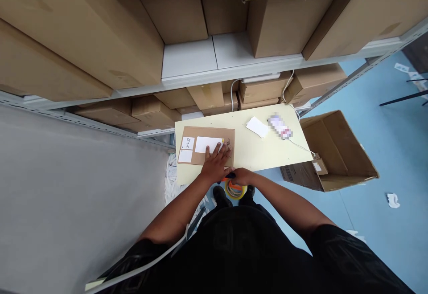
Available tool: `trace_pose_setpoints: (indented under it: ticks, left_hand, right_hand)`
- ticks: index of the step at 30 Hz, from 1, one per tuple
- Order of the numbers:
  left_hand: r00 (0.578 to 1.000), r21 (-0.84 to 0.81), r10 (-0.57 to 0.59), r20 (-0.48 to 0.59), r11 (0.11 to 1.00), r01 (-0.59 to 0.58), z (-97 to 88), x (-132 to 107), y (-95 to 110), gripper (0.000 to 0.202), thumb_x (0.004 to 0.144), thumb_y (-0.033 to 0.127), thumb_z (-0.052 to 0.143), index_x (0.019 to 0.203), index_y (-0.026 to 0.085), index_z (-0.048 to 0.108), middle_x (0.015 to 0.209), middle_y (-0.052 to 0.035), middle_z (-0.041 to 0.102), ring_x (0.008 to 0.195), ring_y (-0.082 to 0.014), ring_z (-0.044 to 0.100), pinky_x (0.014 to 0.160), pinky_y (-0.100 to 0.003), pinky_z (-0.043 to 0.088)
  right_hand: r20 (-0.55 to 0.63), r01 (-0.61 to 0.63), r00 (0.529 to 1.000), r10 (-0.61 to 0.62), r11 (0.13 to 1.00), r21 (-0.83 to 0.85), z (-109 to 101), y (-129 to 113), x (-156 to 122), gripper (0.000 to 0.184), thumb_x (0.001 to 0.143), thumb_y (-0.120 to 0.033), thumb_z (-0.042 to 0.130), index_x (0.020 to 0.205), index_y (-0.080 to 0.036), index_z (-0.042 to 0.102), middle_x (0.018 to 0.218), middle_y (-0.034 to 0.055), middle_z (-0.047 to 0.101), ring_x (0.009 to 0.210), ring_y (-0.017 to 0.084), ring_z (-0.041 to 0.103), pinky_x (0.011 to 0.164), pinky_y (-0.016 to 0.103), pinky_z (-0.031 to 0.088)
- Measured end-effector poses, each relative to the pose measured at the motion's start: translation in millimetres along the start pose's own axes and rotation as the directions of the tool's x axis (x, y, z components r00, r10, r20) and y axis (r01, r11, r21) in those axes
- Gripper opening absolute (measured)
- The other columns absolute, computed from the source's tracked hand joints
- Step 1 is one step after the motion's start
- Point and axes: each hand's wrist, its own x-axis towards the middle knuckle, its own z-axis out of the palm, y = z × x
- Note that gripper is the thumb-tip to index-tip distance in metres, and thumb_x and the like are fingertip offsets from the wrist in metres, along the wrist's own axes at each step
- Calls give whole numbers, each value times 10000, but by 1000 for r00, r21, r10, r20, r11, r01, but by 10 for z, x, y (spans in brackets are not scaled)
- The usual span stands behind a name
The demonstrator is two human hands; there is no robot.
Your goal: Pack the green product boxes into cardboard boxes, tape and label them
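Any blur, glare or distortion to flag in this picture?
Head view: no strong glare; left hand and flat carton look fairly sharp. Head view: pixel blocks mask an item on the table; stretching towards the edges suggests a wide lens.

Matt brown cardboard is forming the carton (200,157), its white paper label (201,144) lying smooth, while the tape dispenser (236,186) is showing orange plastic beside a glossy tape roll (244,193). The worktop (267,156) is presenting a smooth, low-sheen surface; pale-finished metal is framing the shelf rack (200,79), and matt black cloth is making up the shirt (247,254).
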Motion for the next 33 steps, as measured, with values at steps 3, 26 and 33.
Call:
trace_pose_setpoints:
  ticks: [3, 26, 33]
  left_hand:
    - [1000, -9, 8, -27, 1000, -9, 8, -16, -6, 797, 963, 616, 532, 1641, 258, 315, 1726, -104, 211, 1610, -352, 64, 1249, -640, -114]
    - [696, -257, -641, -325, 768, 587, -194, -734, -467, 596, 940, 441, 553, 1462, 155, 537, 1642, -199, 381, 1553, -386, 277, 1236, -596, 242]
    - [686, -572, -725, -70, 592, 567, -11, -1083, -1025, 650, 952, 464, 528, 1503, 125, 468, 1395, -189, 652, 1298, -312, 623, 1099, -448, 473]
  right_hand:
    - [-64, -61, 996, 56, 995, -82, -135, 282, -429, 235, 605, -225, 737, 839, -235, 727, 775, 40, 716, 811, 282, 654, 730, 343, 421]
    - [-658, 293, 672, -340, 938, -186, -2090, -1595, -473, 360, 762, -386, 648, 1034, -174, 751, 875, 45, 753, 806, 229, 663, 734, 316, 508]
    - [-689, 200, 657, -306, 952, -232, -2216, -3311, 288, 249, 734, -299, 771, 891, -113, 717, 797, 51, 668, 788, 185, 591, 783, 354, 503]
